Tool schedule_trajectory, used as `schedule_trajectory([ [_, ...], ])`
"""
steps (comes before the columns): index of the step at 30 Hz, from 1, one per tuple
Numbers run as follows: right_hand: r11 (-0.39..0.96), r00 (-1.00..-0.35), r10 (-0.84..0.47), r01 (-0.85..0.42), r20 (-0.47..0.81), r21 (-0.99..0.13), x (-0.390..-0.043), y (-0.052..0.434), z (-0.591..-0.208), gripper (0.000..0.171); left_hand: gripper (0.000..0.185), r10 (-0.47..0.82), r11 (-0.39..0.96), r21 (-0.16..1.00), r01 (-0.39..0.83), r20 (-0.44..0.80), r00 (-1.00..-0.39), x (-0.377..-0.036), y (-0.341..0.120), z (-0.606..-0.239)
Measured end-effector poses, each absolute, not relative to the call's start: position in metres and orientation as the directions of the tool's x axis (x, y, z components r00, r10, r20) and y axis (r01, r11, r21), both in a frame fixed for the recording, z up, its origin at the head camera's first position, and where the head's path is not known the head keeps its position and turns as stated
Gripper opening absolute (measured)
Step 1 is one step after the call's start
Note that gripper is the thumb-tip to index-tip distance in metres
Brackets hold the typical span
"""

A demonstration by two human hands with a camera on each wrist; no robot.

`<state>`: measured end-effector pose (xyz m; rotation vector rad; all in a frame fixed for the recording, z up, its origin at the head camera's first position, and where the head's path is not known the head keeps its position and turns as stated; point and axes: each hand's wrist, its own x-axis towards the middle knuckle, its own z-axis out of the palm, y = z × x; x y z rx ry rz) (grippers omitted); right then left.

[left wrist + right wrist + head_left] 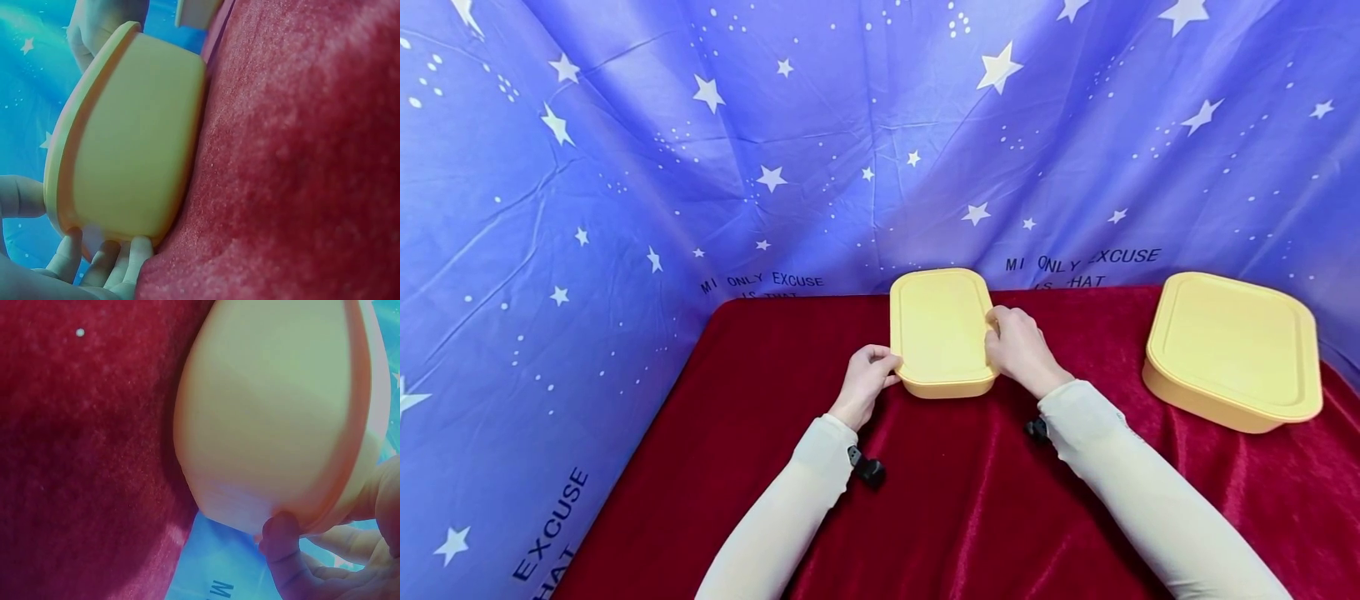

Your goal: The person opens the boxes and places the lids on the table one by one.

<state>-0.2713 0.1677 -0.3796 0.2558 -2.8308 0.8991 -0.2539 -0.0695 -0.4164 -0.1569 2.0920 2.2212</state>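
A small yellow lidded box [940, 329] stands on the red velvet table [955, 500], seen from the side in the left wrist view [125, 150] and the right wrist view [275, 412]. My left hand [868, 379] grips its near left corner, fingers curled under the rim [106, 259] and thumb on the lid edge. On the box's right edge, my right hand [1018, 346] holds it with the thumb on the lid and the fingers [281, 550] against the side wall.
A larger yellow lidded box [1236, 350] sits at the right of the table. A blue star-printed cloth [700, 167] closes off the back and the left side. The table's near part is bare red velvet.
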Motion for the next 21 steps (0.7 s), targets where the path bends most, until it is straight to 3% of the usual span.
schedule_trajectory([
  [21,0.804,-0.973,-0.122,-0.212,0.196,-0.555,-0.2729,0.1621,-0.3803,0.033,0.019,-0.018,-0.067,0.987,-0.144,-0.145,-0.989,-0.2528,-0.076,-0.417],
])
